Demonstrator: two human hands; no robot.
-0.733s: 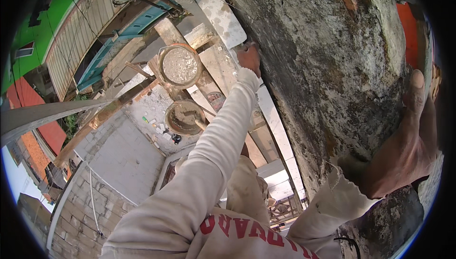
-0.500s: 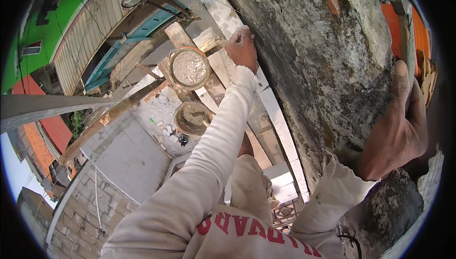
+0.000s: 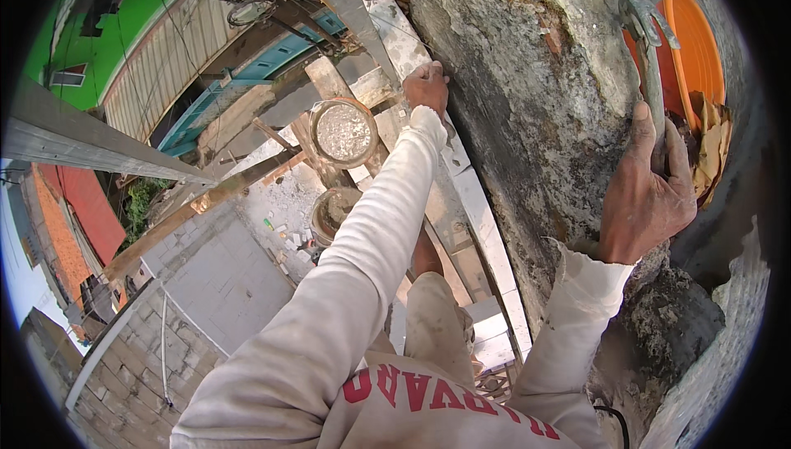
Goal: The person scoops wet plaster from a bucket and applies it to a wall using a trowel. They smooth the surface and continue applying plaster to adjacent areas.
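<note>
My right hand (image 3: 647,202) is closed around the handle of a hammer (image 3: 655,78), its metal head pointing away from me above the rough wall. The fingers of my left hand (image 3: 426,86) are bent and pinched together at the side of the old cement wall (image 3: 527,119), just over the row of pale blocks (image 3: 470,189). Whatever those fingers hold is too small or hidden to make out. A thin string (image 3: 401,18) runs along near the blocks toward my left hand.
An orange bucket (image 3: 699,58) and crumpled brown paper (image 3: 713,144) lie beside the hammer. Left of my arm, a bucket of wet mortar (image 3: 344,132) stands on planks, with a second bucket (image 3: 325,210) partly behind my sleeve. A grey beam (image 3: 91,140) crosses at left.
The hammer and right hand have shifted left in view, and the hammer head and orange bucket show more fully. My left hand stays at the wall; the view has shifted slightly.
</note>
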